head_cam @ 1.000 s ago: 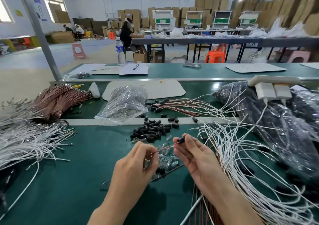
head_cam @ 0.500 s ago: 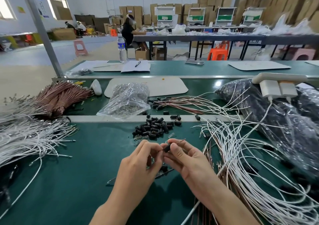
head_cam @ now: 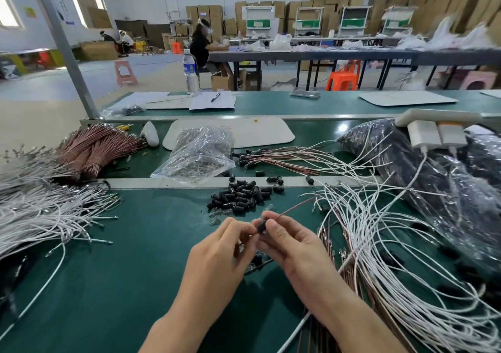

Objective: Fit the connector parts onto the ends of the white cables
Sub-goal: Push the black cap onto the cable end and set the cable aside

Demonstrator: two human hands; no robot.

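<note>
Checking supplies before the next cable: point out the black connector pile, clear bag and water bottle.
black connector pile (head_cam: 238,197): head view, middle of heap.
clear bag (head_cam: 199,153): head view, crumpled middle.
water bottle (head_cam: 189,68): head view, blue label.

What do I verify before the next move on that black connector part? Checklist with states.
1. Grip: black connector part pinched between left hand and right hand: ok.
2. Lead-out: thin cable runs out of the part, up and right: ok.
3. Cable colour white, as the task wants: not ok, it looks brown.
4. Part fully seated on the cable end: cannot tell, fingers hide the joint.
5. Supply: pile of spare black parts lies just beyond the hands: ok.
</note>
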